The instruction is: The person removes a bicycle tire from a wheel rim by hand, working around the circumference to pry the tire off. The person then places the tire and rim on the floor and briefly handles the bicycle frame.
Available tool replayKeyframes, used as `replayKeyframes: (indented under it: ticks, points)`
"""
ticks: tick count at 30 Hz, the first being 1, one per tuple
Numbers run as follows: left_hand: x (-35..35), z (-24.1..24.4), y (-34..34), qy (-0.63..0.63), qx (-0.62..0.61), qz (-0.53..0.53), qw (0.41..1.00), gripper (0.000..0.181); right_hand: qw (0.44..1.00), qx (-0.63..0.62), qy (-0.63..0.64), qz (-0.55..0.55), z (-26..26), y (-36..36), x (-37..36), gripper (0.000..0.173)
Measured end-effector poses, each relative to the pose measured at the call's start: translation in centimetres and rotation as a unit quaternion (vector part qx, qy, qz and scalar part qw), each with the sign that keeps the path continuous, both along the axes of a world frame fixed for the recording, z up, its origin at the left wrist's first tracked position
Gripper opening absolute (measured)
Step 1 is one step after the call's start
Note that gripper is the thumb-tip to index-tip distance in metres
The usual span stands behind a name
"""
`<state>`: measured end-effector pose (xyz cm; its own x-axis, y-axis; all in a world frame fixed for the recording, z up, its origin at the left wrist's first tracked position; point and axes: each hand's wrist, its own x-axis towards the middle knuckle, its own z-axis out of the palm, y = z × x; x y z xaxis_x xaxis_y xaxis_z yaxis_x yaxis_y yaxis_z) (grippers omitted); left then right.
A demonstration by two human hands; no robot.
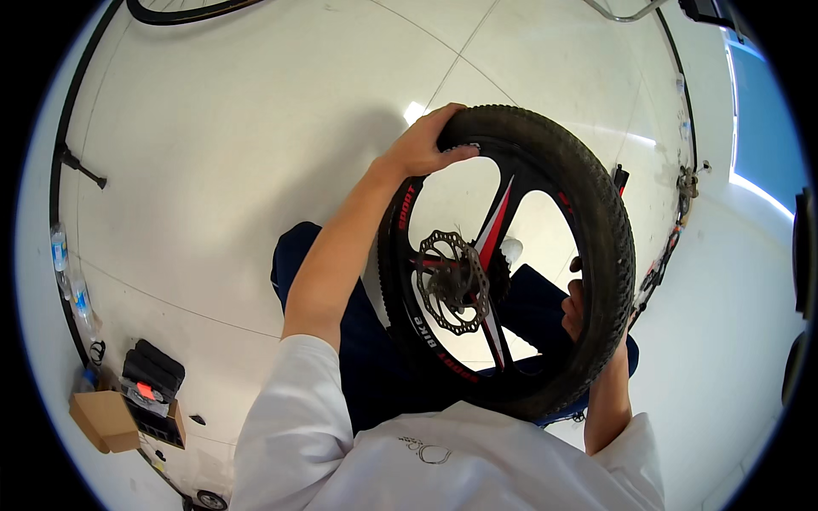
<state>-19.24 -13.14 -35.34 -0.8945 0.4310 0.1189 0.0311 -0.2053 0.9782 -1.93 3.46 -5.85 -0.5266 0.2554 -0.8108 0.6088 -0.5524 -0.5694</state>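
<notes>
A black bicycle wheel (pixel 508 185) with a cast spoked rim and a worn knobby tyre (pixel 610 191) is held upright and tilted in front of my torso, over my legs. My left hand (pixel 429 142) grips its upper left edge, thumb on the rim and fingers over the tyre. At the lower right, my right hand (pixel 575 310) holds the tyre and rim, its fingertips showing through a spoke opening; the tyre hides part of this hand. A disc brake rotor (pixel 452 281) faces me at the hub. Behind it a cog cassette (pixel 500 279) is partly hidden. Red and white decals mark the spokes.
Plastic bottles (pixel 59 249) line the left wall near an open cardboard box (pixel 105 418) with black items. A curved black tyre (pixel 185 14) enters at the top left. Bicycle parts (pixel 687 185) lie along the right wall. A small wheel (pixel 211 500) sits bottom left.
</notes>
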Motion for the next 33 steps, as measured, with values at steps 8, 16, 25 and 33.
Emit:
replayKeyframes:
  ticks: [8,16,25,33]
  points:
    - [0.3,0.6,0.3,-0.087,-0.024,-0.059,0.994,0.061,0.998,0.045,-0.015,0.030,0.1,-0.3,-0.8,0.044]
    - [0.1,1.6,-1.6,-0.081,-0.086,-0.088,0.989,0.056,0.992,-0.009,0.003,0.127,0.3,-0.3,-1.9,0.066]
    - [1.3,0.0,-4.3,-0.098,-0.016,-0.051,0.994,0.065,0.967,0.085,0.034,0.240,0.2,-4.4,-4.1,0.051]
    - [1.6,-2.7,-6.5,-0.060,-0.135,-0.035,0.989,0.077,0.812,0.181,0.145,0.536,-0.3,-7.8,-8.3,0.043]
